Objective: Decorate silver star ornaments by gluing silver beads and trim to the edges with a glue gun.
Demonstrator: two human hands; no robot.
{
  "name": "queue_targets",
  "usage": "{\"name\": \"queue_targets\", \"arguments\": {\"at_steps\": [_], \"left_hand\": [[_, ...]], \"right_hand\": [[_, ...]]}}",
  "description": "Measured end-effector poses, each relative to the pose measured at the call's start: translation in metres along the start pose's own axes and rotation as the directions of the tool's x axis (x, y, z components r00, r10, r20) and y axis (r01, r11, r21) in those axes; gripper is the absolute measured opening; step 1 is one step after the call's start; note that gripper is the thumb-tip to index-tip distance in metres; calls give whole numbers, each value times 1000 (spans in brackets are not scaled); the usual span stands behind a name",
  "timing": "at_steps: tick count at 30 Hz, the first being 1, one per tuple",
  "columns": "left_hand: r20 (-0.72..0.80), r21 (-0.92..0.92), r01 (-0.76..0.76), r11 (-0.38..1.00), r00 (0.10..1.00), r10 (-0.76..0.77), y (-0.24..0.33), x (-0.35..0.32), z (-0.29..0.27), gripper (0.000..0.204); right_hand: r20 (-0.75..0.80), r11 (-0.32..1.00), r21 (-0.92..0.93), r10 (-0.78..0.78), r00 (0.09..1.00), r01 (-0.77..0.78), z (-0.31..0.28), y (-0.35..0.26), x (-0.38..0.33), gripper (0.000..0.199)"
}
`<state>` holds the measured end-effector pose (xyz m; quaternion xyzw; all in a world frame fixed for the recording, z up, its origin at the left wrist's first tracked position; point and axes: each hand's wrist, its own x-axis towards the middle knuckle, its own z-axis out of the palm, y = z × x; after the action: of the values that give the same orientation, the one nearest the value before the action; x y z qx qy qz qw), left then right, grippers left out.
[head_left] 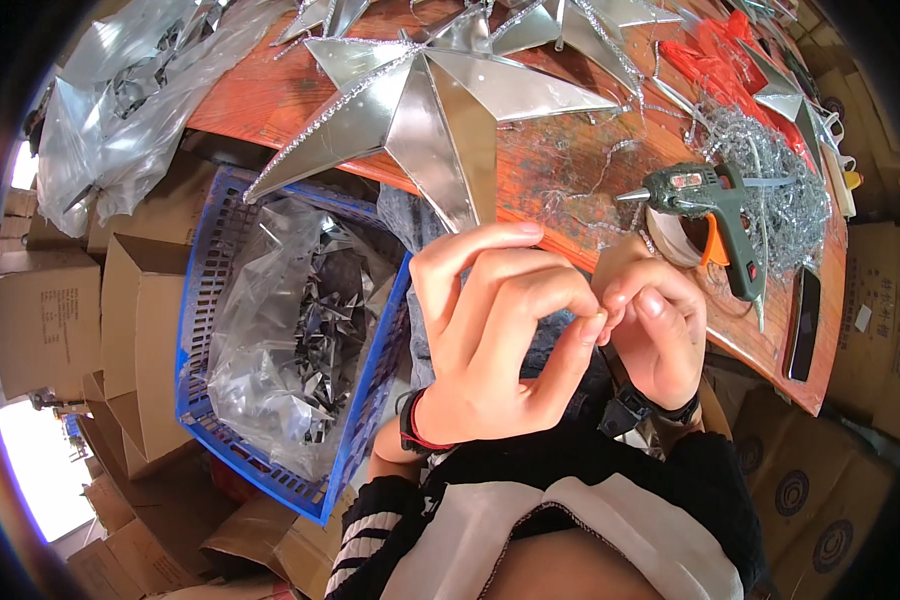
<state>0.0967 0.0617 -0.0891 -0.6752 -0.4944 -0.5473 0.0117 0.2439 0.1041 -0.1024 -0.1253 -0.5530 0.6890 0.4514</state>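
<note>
My left hand [505, 335] and my right hand [660, 320] meet in front of the table edge, above my lap. The thumb and fingertips of each are pinched together, fingertips touching or nearly so. Whatever is between them is too small to make out. Just beyond my left hand, a large silver star [410, 125] lies on the reddish wooden table [245, 105], one point overhanging the edge. Silver tinsel trims one of its arms. Near my right hand, a dark green glue gun [705, 195] with an orange trigger rests by a roll of tape [672, 238].
Silver tinsel [790, 225] is heaped behind the glue gun, next to red plastic [715, 60]. A black phone [803, 325] lies at the table's right edge. To the left stands a blue crate [255, 460] with bagged silver pieces [335, 330]. Cardboard boxes [45, 315] surround me.
</note>
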Motion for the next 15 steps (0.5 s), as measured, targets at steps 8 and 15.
{"name": "queue_targets", "arguments": {"at_steps": [8,15], "left_hand": [[-8,-48,4,999,1000,-5,-5,-2,-1,25],[-61,32,49,998,997,-47,-1,-6,0,19]], "right_hand": [[-34,996,88,31,999,-28,2,0,-3,28],[-77,986,-161,-45,996,33,7,0,-5,29]]}}
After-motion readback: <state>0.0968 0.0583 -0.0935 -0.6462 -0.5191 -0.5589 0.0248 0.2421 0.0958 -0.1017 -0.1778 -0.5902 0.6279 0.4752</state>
